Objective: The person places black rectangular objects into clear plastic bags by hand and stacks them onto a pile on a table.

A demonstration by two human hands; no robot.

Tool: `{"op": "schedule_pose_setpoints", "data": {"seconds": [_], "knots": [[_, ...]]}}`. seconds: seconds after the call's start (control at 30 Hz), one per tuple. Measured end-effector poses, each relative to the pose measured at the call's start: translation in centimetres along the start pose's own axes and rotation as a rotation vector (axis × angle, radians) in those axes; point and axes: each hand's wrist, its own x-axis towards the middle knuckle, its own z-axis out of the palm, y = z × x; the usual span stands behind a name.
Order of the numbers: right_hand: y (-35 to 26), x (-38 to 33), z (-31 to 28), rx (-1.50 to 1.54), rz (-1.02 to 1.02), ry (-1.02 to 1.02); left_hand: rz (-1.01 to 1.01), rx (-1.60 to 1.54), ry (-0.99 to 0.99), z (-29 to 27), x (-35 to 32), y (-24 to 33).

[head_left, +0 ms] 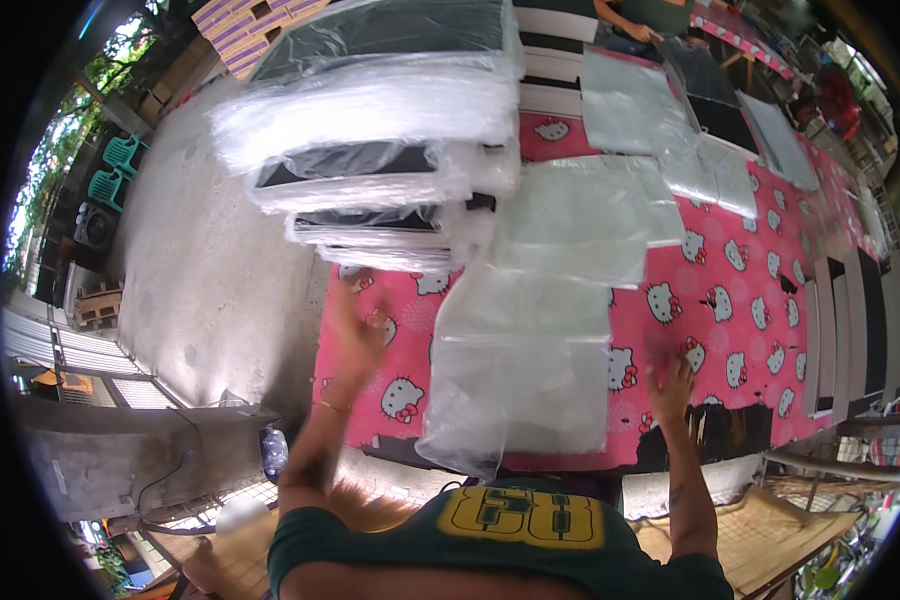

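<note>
Over the pink cartoon-print table cover (pixel 740 330), my left hand (pixel 360 335) is raised near the lowest edge of a tall stack of plastic-wrapped black panels (pixel 370 165). It is smeared by motion, with the thumb apart from the fingers and nothing in it. My right hand (pixel 672 383) hovers at the right, also blurred, fingers apart and holding nothing. Between my hands lies a clear plastic bag (pixel 520 390), flat, its lower left corner crumpled at the table's near edge. More clear bags (pixel 580 220) overlap beyond it. Neither hand touches a bag.
Grey and black panels (pixel 855 330) stand in a row at the right. At the far side another person's hand (pixel 647 34) is near a dark panel in plastic (pixel 705 90). Green chairs (pixel 110 185) are on the concrete floor (pixel 205 240) at left.
</note>
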Motion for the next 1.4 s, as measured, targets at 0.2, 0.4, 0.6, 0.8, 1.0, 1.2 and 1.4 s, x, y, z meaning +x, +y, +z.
{"op": "schedule_pose_setpoints", "data": {"seconds": [0.2,0.4,0.6,0.8,1.0,1.2,1.4], "knots": [[2.3,-3.8,1.1,-0.106,-0.094,0.007,0.264,0.113,-0.878,10.1,-13.0,8.4],[3.3,-4.0,0.3,-0.052,-0.068,0.006,0.373,0.312,-0.829,16.9,-13.7,8.8],[6.3,-4.4,0.0,0.389,-0.08,0.066,0.472,0.25,-0.639,18.7,-11.3,10.2],[23.9,-5.2,-10.3,0.825,0.314,0.79,0.359,0.487,-0.545,19.2,-11.7,15.4],[50.0,-4.8,-27.5,0.735,0.363,1.339,0.331,0.493,-0.248,23.0,-11.0,25.6],[53.6,-5.1,-22.6,-0.252,0.632,0.838,0.183,-0.41,-0.652,38.7,-13.3,49.6],[52.7,-6.2,-22.3,-0.294,0.399,0.961,-0.17,-0.859,-1.171,54.1,-14.8,68.2]]}}
